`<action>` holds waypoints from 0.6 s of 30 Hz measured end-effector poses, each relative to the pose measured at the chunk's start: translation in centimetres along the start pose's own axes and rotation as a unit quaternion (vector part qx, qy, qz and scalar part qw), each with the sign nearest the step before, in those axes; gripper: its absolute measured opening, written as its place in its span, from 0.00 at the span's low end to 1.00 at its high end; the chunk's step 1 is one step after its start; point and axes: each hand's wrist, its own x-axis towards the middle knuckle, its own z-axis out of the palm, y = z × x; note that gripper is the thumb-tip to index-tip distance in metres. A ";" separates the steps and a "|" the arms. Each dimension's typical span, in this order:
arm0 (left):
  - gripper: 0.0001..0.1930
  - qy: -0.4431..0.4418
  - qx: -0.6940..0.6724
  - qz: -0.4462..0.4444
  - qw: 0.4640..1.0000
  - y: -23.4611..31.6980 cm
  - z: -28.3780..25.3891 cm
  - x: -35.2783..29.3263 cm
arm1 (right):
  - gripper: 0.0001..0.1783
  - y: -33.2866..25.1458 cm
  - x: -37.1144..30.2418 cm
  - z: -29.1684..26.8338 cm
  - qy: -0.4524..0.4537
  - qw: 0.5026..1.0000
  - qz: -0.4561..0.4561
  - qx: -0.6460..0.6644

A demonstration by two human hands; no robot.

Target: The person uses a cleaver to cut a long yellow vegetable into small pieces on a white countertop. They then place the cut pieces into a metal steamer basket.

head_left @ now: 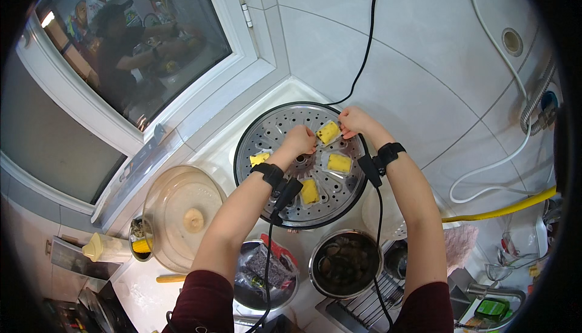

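A round metal steamer rack full of small holes holds several yellow dough-like pieces on pale square liners. My left hand is over the middle of the rack, its fingers curled at the left side of the far yellow piece; what they hold, if anything, is hidden. On that piece's other side, my right hand pinches the edge of the liner. Nearer to me are a second yellow piece and a third yellow piece. Another yellow piece is partly hidden beside my left wrist.
A clear domed lid leans left of the rack. Nearer are a bowl with a dark bag and a metal pot of dark contents. Black cables hang from both wrist straps. A window stands at left, a yellow hose at right.
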 end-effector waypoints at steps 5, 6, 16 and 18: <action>0.07 0.001 -0.053 -0.040 0.998 0.2 0.2 1.0 | 0.11 0.4 -0.5 0.4 0.020 0.998 -0.033 0.051; 0.07 0.012 -0.043 -0.025 0.999 0.1 0.3 1.1 | 0.11 0.4 -0.6 0.4 0.024 0.997 -0.035 0.057; 0.06 0.053 -0.060 0.004 0.997 0.1 -1.2 -1.0 | 0.10 0.4 -2.1 0.4 0.081 0.993 -0.078 0.033; 0.05 0.077 -0.020 0.019 0.997 0.3 -3.2 -3.4 | 0.10 0.7 -3.2 0.2 0.109 0.989 -0.102 0.006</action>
